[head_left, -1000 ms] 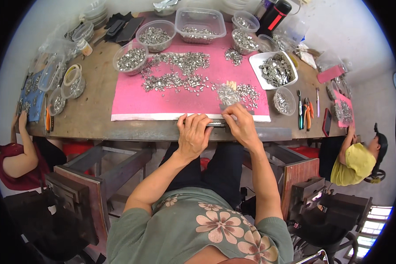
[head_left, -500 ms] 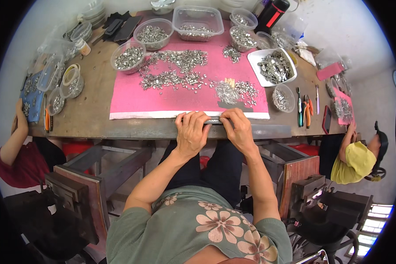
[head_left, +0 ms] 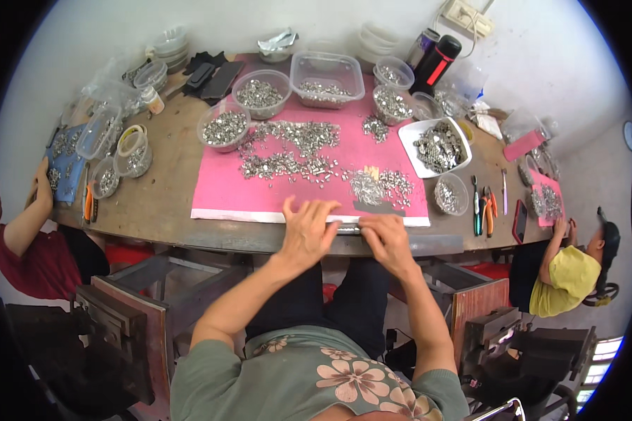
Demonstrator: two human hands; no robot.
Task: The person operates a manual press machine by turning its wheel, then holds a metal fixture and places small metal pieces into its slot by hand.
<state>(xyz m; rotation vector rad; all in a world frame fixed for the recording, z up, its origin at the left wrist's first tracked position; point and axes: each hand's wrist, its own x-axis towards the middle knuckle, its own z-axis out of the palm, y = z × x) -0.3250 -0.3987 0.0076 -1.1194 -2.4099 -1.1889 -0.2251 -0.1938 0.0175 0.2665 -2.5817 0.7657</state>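
At the table's front edge, a narrow dark strip with a silvery row along it [head_left: 347, 229] lies between my two hands; its ends are hidden by them. My left hand [head_left: 307, 228] is beside its left end with the fingers lifted and spread, the thumb close to the strip. My right hand [head_left: 388, 240] has its fingers bent over the right end, gripping it. Ahead on the pink mat [head_left: 225, 189] are a pile of thin silvery pins [head_left: 366, 188], small metal pieces [head_left: 288, 167] in loose heaps, and a dark grey flat piece [head_left: 379, 208].
Clear tubs of metal parts [head_left: 261, 97] line the mat's far side, near a white tray [head_left: 409, 144] of metal pieces. Pliers [head_left: 490, 214] and a phone [head_left: 519, 221] lie at right. One person [head_left: 24, 245] works at left, another [head_left: 569, 274] at right.
The view has tilted up, so the table sits lower in the picture. My left fingers have lifted and spread from the strip, while my right hand stays on it.
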